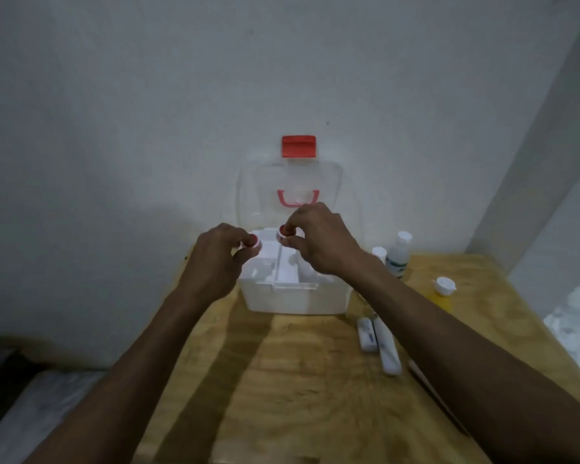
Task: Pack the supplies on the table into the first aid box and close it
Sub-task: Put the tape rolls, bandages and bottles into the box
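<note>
Pinching a small red-capped jar [252, 243], the left hand [215, 259] hovers over the open first aid box [295, 298]; the right hand [318, 242] pinches a second red-capped jar [283, 231] above it. The box sits at the worktop's [282, 380] far edge, clear lid [295, 185] upright. Bottles [399, 252] and white tubes [380, 343] lie along the right edge.

You have one white first aid box [295, 298], lid up, at twelve o'clock on the surface [282, 380]. Two small red-capped items: one [251, 243] in your left hand [215, 259], one [283, 231] in your right hand [318, 242]. At two o'clock stand three bottles [399, 254]. At three o'clock lie two white tubes [385, 346].
</note>
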A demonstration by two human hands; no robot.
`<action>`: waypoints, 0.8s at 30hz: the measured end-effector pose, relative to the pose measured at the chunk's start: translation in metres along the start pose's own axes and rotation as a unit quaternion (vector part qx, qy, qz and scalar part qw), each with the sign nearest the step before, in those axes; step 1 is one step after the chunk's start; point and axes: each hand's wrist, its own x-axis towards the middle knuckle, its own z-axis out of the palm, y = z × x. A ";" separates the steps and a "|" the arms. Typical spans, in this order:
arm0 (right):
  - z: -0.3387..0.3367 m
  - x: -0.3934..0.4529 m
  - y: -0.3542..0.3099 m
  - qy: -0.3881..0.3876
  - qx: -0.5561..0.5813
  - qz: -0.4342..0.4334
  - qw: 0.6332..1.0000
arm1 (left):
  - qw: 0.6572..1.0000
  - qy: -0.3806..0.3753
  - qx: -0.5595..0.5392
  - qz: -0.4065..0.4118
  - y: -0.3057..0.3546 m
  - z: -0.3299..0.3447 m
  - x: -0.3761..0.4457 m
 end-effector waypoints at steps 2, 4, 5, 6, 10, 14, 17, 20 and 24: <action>0.011 0.017 0.002 -0.013 -0.007 -0.001 1.000 | 1.000 -0.015 0.009 -0.002 -0.005 0.006 0.014; 0.021 0.030 0.003 -0.027 -0.014 -0.003 1.000 | 0.999 -0.033 0.029 0.001 -0.012 0.013 0.024; 0.026 0.035 0.002 -0.034 -0.013 -0.003 0.999 | 0.998 -0.042 0.041 -0.002 -0.015 0.016 0.028; 0.030 0.040 0.001 -0.041 -0.009 -0.002 0.999 | 0.997 -0.050 0.052 -0.006 -0.019 0.019 0.032; 0.041 0.054 0.001 -0.079 0.008 0.010 0.997 | 0.993 -0.079 0.084 -0.030 -0.027 0.027 0.040; 0.050 0.062 0.004 -0.112 -0.025 0.014 0.993 | 0.992 -0.096 0.070 -0.049 -0.030 0.032 0.044; 0.054 0.065 0.005 -0.135 -0.034 0.025 0.990 | 0.991 -0.107 0.052 -0.060 -0.032 0.032 0.047; 0.056 0.066 0.005 -0.146 -0.040 0.030 0.988 | 0.988 -0.130 0.049 -0.070 -0.031 0.030 0.049; 0.055 0.066 0.006 -0.150 -0.039 0.029 0.988 | 0.986 -0.144 0.045 -0.072 -0.030 0.030 0.048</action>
